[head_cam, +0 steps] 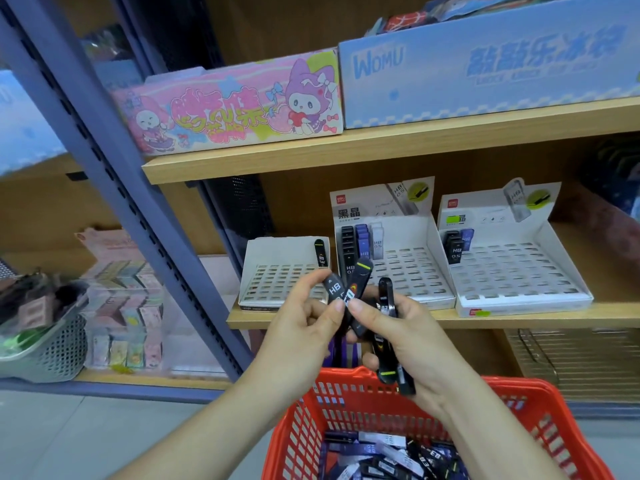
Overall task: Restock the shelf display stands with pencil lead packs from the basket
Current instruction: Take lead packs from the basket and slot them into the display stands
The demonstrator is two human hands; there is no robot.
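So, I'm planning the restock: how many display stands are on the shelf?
3, side by side on the shelf: the left stand holding one pack, the middle stand and the right stand, each partly filled at back left. None looks hidden.

Open slots across middle stand [412, 271]; shelf board [346, 150] overhead, blue upright [114, 174] at left.

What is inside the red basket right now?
Loose pencil lead packs, black, blue and white, lie heaped in the red basket. The right forearm and the frame's lower edge hide the rest, so no count.
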